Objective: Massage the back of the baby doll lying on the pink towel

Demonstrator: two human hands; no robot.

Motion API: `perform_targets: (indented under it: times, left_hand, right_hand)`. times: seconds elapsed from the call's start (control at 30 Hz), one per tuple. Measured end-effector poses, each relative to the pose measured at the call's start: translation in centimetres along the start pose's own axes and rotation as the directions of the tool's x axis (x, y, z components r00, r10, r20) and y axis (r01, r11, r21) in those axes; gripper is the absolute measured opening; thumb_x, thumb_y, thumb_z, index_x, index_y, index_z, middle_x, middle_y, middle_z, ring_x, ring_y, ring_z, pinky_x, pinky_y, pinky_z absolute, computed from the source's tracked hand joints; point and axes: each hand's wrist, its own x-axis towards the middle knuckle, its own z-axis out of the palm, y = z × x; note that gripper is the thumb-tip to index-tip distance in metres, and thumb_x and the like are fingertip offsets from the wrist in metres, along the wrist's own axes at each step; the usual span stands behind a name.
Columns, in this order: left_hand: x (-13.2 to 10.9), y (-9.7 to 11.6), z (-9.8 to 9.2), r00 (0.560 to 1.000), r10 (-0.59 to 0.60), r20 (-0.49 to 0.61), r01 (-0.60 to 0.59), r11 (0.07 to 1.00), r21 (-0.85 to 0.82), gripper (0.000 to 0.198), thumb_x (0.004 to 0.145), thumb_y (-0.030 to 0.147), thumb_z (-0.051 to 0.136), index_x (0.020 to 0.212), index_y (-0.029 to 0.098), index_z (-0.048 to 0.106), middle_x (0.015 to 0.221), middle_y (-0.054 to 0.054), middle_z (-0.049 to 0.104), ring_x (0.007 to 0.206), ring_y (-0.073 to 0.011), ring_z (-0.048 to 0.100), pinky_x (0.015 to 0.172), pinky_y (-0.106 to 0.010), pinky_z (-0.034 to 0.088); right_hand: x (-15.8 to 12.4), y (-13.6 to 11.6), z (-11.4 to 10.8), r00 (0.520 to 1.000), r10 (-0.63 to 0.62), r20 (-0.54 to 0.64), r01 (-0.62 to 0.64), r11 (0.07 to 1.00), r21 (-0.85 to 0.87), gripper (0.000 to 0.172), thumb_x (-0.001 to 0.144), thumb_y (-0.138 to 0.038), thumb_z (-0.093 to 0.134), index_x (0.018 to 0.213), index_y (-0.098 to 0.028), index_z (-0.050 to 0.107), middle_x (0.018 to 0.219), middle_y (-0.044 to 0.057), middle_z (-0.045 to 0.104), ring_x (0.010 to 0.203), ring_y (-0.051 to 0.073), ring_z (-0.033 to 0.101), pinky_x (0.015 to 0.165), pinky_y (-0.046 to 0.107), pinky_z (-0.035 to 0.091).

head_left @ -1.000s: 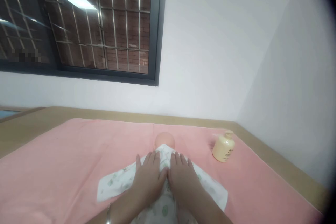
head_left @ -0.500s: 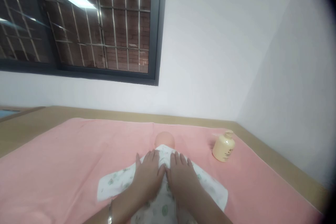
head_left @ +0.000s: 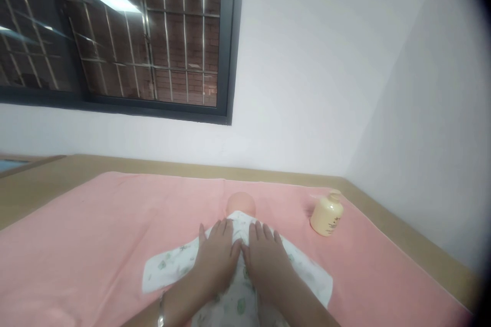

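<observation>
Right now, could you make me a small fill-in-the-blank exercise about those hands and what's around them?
The left hand and right hand lie on a long-sleeved garment coloured ____ with green print.
A silver bracelet circles the ____ wrist.
The cream pump bottle is on a cloth coloured ____.
That bottle is to the ____ of both hands.

Missing words: white; left; pink; right.

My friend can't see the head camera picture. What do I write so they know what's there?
A person's left hand and right hand lie flat on the white, green-printed garment of a doll. The doll lies on a pink cloth, with a cream pump bottle to the right and a barred window behind.
</observation>
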Motion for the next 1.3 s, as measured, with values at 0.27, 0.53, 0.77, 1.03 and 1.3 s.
perform_targets:
  times: [0.27, 0.53, 0.77, 1.03, 1.3]
  left_hand:
    - [0.2, 0.6, -0.6, 0.995, -0.09, 0.043, 0.092, 0.994, -0.055, 0.049, 0.095, 0.026, 0.024, 0.138, 0.012, 0.042, 0.142, -0.016, 0.045, 0.132, -0.0291, 0.038, 0.108, -0.067, 0.017]
    - [0.3, 0.7, -1.0, 0.989, -0.134, 0.057, 0.141, 0.978, -0.155, 0.052, 0.096, 0.036, 0.023, 0.139, 0.012, 0.042, 0.143, -0.014, 0.044, 0.134, -0.0281, 0.036, 0.111, -0.065, 0.013]
    - [0.6, 0.1, -0.8, 0.99, -0.133, 0.057, 0.143, 0.956, -0.255, 0.049, 0.096, 0.04, 0.023, 0.135, 0.021, 0.046, 0.138, -0.01, 0.049, 0.13, -0.0248, 0.039, 0.111, -0.058, 0.017]
    - [1.3, -1.0, -0.2, 0.988, -0.153, 0.014, 0.148, 0.923, -0.355, 0.047, 0.094, 0.049, 0.028, 0.129, 0.026, 0.05, 0.127, -0.005, 0.058, 0.12, -0.0243, 0.049, 0.106, -0.048, 0.029]
    - [1.6, -1.5, 0.2, 0.992, -0.119, -0.03, 0.1, 0.921, -0.378, 0.046, 0.095, 0.052, 0.028, 0.124, 0.027, 0.055, 0.118, -0.003, 0.062, 0.109, -0.0206, 0.055, 0.097, -0.036, 0.038]
  right_hand:
    - [-0.2, 0.2, -0.4, 1.0, 0.0, 0.012, 0.0, 1.0, -0.001, 0.051, 0.096, -0.03, 0.036, 0.143, -0.008, 0.04, 0.144, 0.019, 0.041, 0.132, 0.036, 0.038, 0.106, 0.055, 0.03]
    - [0.6, 1.0, 0.0, 1.0, -0.027, -0.002, 0.027, 0.999, 0.044, 0.053, 0.096, -0.031, 0.033, 0.142, -0.005, 0.039, 0.145, 0.019, 0.04, 0.131, 0.035, 0.038, 0.106, 0.051, 0.03]
    - [1.1, 1.3, 0.1, 0.996, -0.027, -0.081, 0.038, 0.989, 0.144, 0.046, 0.095, -0.033, 0.034, 0.131, -0.01, 0.05, 0.133, 0.018, 0.051, 0.121, 0.03, 0.046, 0.099, 0.045, 0.033]
    - [1.8, 2.0, 0.9, 0.986, 0.008, -0.165, 0.042, 0.953, 0.299, 0.036, 0.092, -0.038, 0.04, 0.112, -0.013, 0.058, 0.109, 0.013, 0.062, 0.103, 0.026, 0.053, 0.09, 0.037, 0.035]
    - [2.5, 2.4, 1.0, 0.99, 0.059, -0.124, -0.021, 0.956, 0.291, 0.041, 0.092, -0.046, 0.039, 0.106, -0.014, 0.06, 0.096, 0.012, 0.064, 0.088, 0.026, 0.056, 0.076, 0.035, 0.037]
